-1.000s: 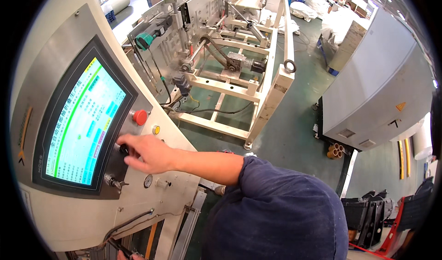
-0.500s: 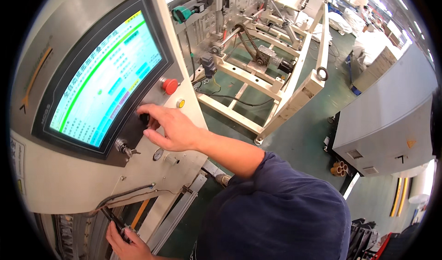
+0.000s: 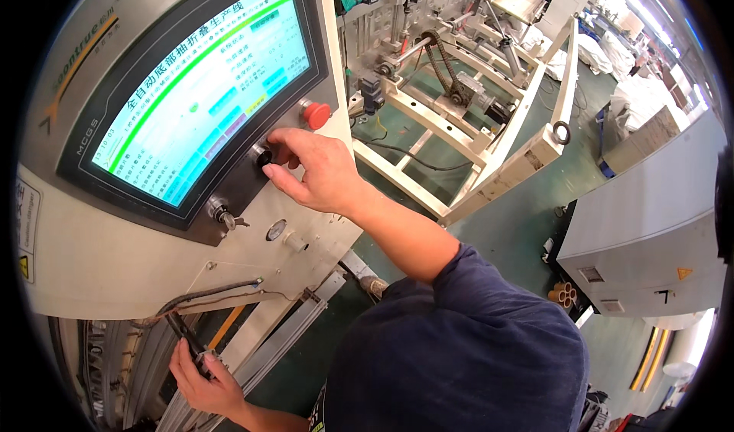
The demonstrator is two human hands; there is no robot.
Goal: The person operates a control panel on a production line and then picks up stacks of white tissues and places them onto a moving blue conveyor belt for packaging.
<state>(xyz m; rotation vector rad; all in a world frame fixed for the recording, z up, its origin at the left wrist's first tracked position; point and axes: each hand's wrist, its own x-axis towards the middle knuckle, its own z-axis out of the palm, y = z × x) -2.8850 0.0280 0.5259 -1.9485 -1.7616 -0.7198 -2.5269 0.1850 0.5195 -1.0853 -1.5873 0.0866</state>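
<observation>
One red button (image 3: 316,115) neighbours right fingers (image 3: 289,137) at a black knob (image 3: 264,157), grip unclear; left fingers (image 3: 181,368) hold a dark bar (image 3: 186,331).

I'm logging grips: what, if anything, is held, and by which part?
The left hand holds a dark rod-like thing by its lower end. The right hand is at a black knob; whether it grips that cannot be told.
</observation>
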